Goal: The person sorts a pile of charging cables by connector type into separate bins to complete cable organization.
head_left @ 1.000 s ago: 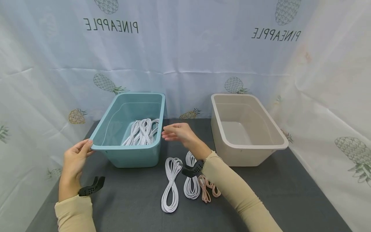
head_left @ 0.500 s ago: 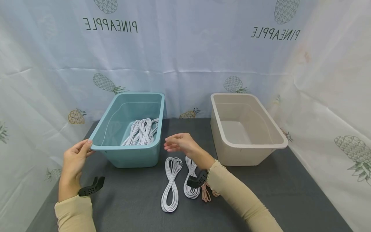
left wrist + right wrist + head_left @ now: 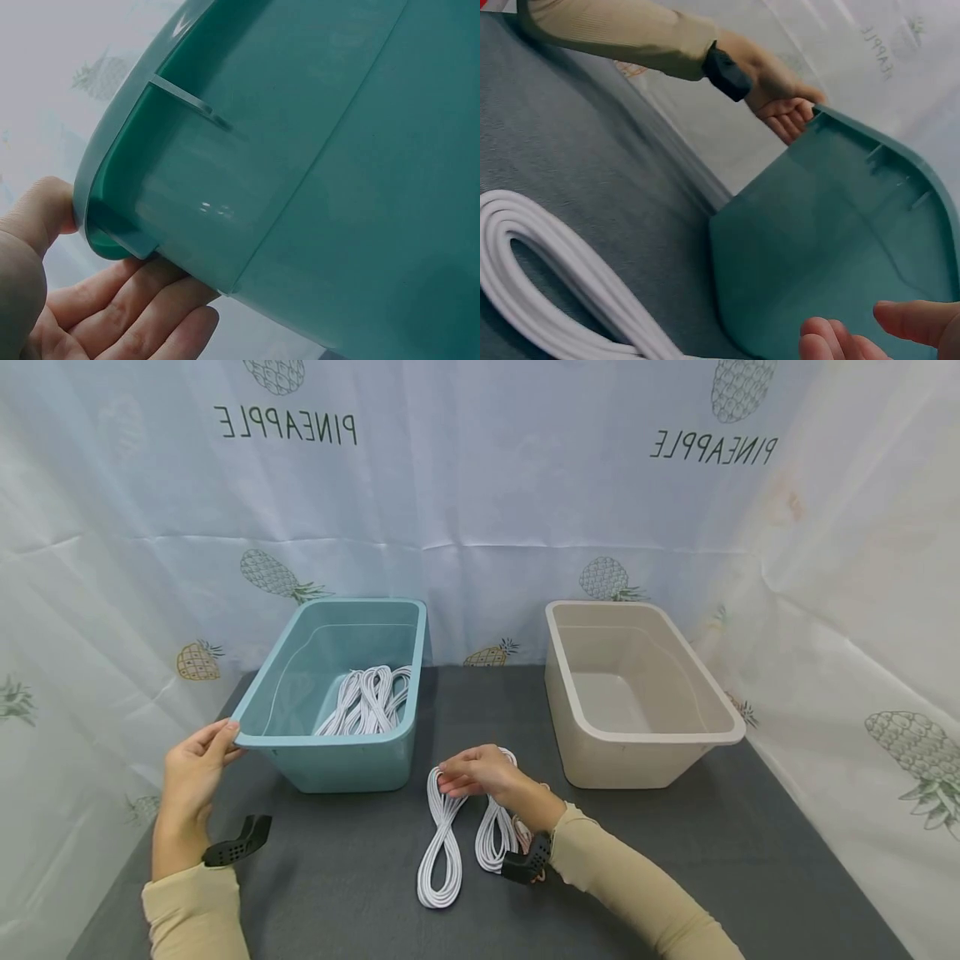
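My left hand (image 3: 193,770) grips the front left corner of a teal plastic bin (image 3: 330,742), thumb on the rim and fingers beneath it, as the left wrist view shows. Several bundled white cords (image 3: 369,703) lie inside that bin. My right hand (image 3: 486,772) hovers at the far end of a looped white cord bundle (image 3: 439,877) on the dark table, its thumb and fingers apart in the right wrist view with nothing between them. Beside it lies a second white cord bundle (image 3: 491,842), partly covered by the hand. Pinkish cord (image 3: 522,833) is mostly hidden behind my right wrist.
A beige bin (image 3: 660,738) stands at the back right, with no contents visible. Behind both bins hangs a white curtain (image 3: 480,485) printed with pineapples. The dark table (image 3: 337,885) spreads out in front of the bins.
My right hand has moved from beside the teal bin's right rim down toward the near white cord bundle. The left hand keeps its place on the rim.
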{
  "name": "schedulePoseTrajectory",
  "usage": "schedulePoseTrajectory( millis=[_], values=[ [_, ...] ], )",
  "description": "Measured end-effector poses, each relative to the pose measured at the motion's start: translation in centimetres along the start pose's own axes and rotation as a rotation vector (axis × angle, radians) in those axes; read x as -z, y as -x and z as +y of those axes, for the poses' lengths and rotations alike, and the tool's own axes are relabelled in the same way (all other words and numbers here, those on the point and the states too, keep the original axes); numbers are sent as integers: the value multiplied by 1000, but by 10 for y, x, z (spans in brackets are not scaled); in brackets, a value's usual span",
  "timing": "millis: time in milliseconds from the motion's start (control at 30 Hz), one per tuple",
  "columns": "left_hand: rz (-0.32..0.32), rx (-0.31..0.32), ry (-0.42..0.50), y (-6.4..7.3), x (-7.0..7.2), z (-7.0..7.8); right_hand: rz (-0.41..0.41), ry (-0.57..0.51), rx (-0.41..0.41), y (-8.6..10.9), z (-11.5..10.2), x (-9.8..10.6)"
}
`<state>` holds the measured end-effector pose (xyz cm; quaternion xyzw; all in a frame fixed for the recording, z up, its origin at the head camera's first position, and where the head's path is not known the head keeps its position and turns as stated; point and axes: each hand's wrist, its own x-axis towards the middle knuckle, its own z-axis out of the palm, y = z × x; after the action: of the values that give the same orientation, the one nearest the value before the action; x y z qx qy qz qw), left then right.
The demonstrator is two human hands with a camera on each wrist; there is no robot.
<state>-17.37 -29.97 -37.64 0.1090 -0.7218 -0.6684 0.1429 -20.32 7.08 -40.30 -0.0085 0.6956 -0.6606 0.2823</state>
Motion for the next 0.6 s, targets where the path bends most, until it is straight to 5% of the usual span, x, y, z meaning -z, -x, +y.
schedulePoseTrajectory(
  millis=[600],
  values=[
    [23,22,-94,-1,-1,1,-16,24,-85,9,40,2]
  ],
)
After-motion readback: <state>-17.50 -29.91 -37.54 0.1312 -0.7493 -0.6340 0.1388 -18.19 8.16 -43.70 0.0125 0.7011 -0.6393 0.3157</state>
